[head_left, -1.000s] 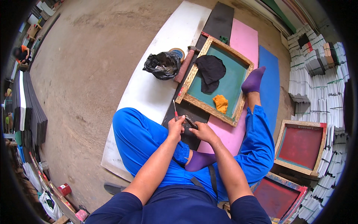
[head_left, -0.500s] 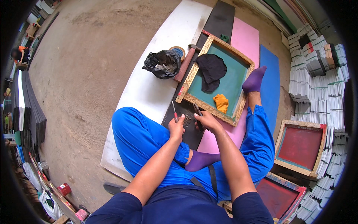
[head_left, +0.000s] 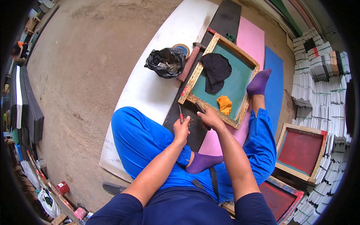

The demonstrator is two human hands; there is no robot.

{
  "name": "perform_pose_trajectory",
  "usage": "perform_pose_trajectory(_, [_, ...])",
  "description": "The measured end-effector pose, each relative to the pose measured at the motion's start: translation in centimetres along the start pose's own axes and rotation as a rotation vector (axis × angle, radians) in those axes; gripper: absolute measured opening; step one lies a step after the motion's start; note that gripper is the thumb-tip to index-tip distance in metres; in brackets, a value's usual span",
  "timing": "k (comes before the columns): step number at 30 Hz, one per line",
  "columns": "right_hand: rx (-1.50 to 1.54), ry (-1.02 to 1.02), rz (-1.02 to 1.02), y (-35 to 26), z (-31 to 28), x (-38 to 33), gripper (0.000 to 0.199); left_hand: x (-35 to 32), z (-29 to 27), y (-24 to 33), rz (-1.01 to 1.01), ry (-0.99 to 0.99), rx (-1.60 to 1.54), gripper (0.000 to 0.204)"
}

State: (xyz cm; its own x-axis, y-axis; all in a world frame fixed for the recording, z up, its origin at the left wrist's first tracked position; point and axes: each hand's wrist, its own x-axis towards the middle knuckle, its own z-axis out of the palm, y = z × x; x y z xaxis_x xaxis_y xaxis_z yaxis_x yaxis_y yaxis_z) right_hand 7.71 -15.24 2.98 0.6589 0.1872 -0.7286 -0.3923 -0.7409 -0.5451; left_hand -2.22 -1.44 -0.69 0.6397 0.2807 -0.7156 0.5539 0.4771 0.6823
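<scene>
The left hand (head_left: 181, 131), near the middle of the frame, is closed around a red-handled tool (head_left: 181, 117), its slim metal shaft pointing toward the top of the frame. Just to its right, the right hand (head_left: 212, 119) has its fingers wrapped around a dark tool (head_left: 200, 108), whose end pokes out beside the lower-left bar of a wooden frame (head_left: 192, 82); whether it touches the wood I cannot tell. The hands are apart. Small loose bits (head_left: 192, 122) show between them, over a black board (head_left: 227, 17).

The wooden frame lies right of upper centre, tilted, around a green panel (head_left: 240, 80). On the panel are a black cloth (head_left: 215, 69) and, lower down, a crumpled orange cloth (head_left: 225, 105). A foot in a purple sock (head_left: 258, 81) is beside the frame's right bar.

Along the frame's left side lies a hammer (head_left: 189, 64), with a tape roll (head_left: 186, 49) and an open black plastic bag (head_left: 165, 63) just left of it. Under these spreads a white board (head_left: 140, 101); pink (head_left: 252, 39) and blue (head_left: 274, 78) boards lie to the right.

At the right edge rise stacks of white sheets (head_left: 315, 88), near two framed red panels (head_left: 302, 150). At the upper left edge, another person (head_left: 22, 48) is partly visible.
</scene>
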Motion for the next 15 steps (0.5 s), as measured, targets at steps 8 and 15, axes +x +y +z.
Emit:
perform_pose_trajectory(8, [-0.229,0.486,-0.163,1.5,4.4,-0.1,0.037,0.0,0.3,0.3,-0.030,0.003,-0.033,0.026])
perform_pose_trajectory(15, [-0.161,0.501,-0.144,2.4,4.7,-0.4,0.036,0.0,0.6,0.0,-0.042,-0.026,-0.086,0.025])
